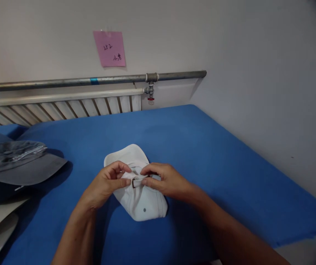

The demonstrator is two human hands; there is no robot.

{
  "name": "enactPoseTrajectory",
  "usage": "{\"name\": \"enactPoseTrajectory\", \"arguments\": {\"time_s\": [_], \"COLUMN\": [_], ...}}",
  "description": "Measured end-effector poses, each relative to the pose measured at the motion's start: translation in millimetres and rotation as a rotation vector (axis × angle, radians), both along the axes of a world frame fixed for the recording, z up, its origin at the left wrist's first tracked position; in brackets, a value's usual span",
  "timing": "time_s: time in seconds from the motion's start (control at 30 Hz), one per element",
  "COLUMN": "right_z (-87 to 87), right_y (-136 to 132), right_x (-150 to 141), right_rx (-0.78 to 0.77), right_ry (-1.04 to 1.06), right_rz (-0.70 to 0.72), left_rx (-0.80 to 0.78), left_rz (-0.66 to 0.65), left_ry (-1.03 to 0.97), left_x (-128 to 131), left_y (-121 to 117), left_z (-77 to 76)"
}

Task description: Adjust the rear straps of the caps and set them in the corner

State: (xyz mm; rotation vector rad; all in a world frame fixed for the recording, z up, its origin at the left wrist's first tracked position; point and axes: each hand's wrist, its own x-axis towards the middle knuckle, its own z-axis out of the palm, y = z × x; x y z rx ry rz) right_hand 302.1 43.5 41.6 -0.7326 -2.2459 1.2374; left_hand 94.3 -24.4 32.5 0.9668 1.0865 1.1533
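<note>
A white baseball cap (149,204) lies on the blue-covered table, its brim (126,154) pointing away from me and its back opening toward my fingers. Across that opening runs the cap's white strap (138,182), with a small dark buckle (132,183) at its left end. My left hand (110,182) pinches the strap beside the buckle between thumb and fingers. From the other side, my right hand (163,179) grips the strap with thumb and index finger. The fingertips partly cover the strap ends.
Several stacked caps, a grey one (14,160) on top, sit at the left on the blue cloth (202,154). Behind the table are a white radiator (91,106), a metal pipe (64,83) and a red-handled valve (151,98). A pink note (110,49) hangs on the wall.
</note>
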Motion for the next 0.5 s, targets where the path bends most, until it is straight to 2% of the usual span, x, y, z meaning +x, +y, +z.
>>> {"name": "enactPoseTrajectory", "arguments": {"time_s": [0.13, 0.5], "right_z": [-0.5, -1.7], "right_y": [0.1, 0.4], "right_x": [-0.9, -2.6], "right_rx": [-0.044, -0.111], "right_ry": [-0.001, -0.025], "right_rz": [0.069, 0.031], "left_rx": [0.000, -0.051], "left_rz": [0.000, -0.100], "left_ry": [0.006, 0.038], "left_x": [-1.0, 0.1], "left_y": [-0.2, -3.0], "left_z": [-2.1, 5.4]}}
